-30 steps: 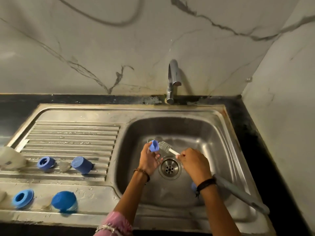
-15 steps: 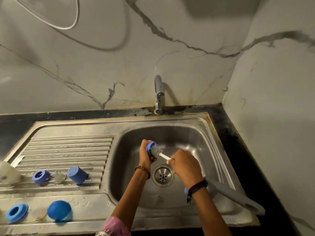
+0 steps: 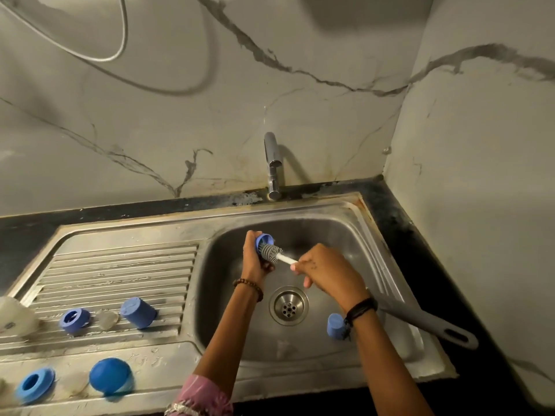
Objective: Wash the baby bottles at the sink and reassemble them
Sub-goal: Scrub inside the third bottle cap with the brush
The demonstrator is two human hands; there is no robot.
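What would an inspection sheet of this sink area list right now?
Surface: steel sink with ribbed drainboard, wet.
Job's things: blue ring being scrubbed with small brush; blue cup in the basin.
Clutter: blue caps and rings on the drainboard, e.g. round cap; grey handle across the basin edge.
Fingers: left hand grips the ring; right hand holds the brush.
Cables: hose on the wall.
Surroundings: marble wall, tap, no water seen running.
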